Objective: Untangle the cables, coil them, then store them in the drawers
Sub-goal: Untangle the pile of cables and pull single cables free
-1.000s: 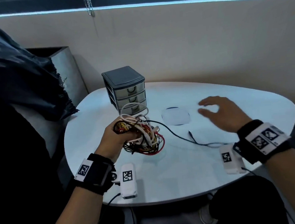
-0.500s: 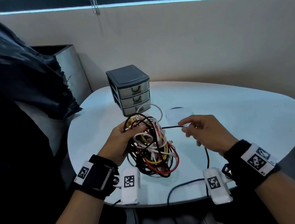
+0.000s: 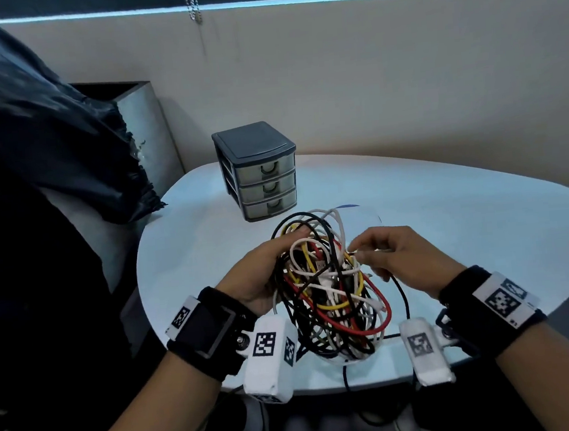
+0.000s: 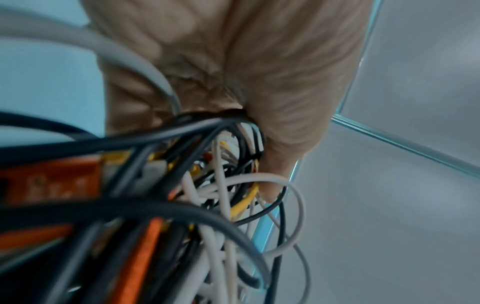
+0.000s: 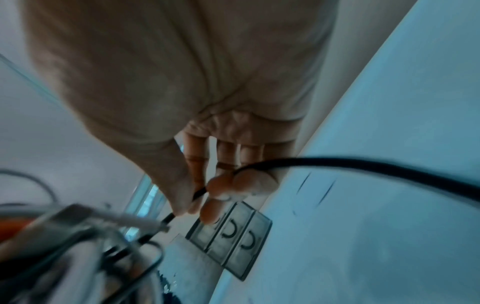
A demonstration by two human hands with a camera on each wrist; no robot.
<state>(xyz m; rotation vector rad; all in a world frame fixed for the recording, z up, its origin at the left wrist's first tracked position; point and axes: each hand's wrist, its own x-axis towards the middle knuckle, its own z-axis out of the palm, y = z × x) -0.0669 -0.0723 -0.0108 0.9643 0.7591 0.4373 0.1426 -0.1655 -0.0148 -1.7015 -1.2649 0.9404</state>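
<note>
Tangled bundle of black, white, red and yellow cables (image 3: 327, 287), held above the near edge of the pale rounded surface (image 3: 466, 220), between the two hands. The left hand (image 3: 260, 272) grasps the bundle from its left side, fingers curled round several strands; in the left wrist view the thumb (image 4: 283, 144) presses into the knot of cables (image 4: 182, 205). The right hand (image 3: 404, 260) pinches a thin black cable (image 5: 363, 170) between thumb and fingertips (image 5: 226, 185) at the bundle's right side; in the right wrist view this strand runs from the pinch out to the right and, on the other side, down into the tangle (image 5: 78, 236). In the head view, part of that black cable (image 3: 402, 294) hangs below the right hand toward the surface's edge.

Small grey three-drawer plastic cabinet (image 3: 258, 171) stands upright on the far part of the surface, behind the bundle and apart from it; all three drawers are closed. The same drawer fronts (image 5: 231, 236) appear beyond the right fingertips.
</note>
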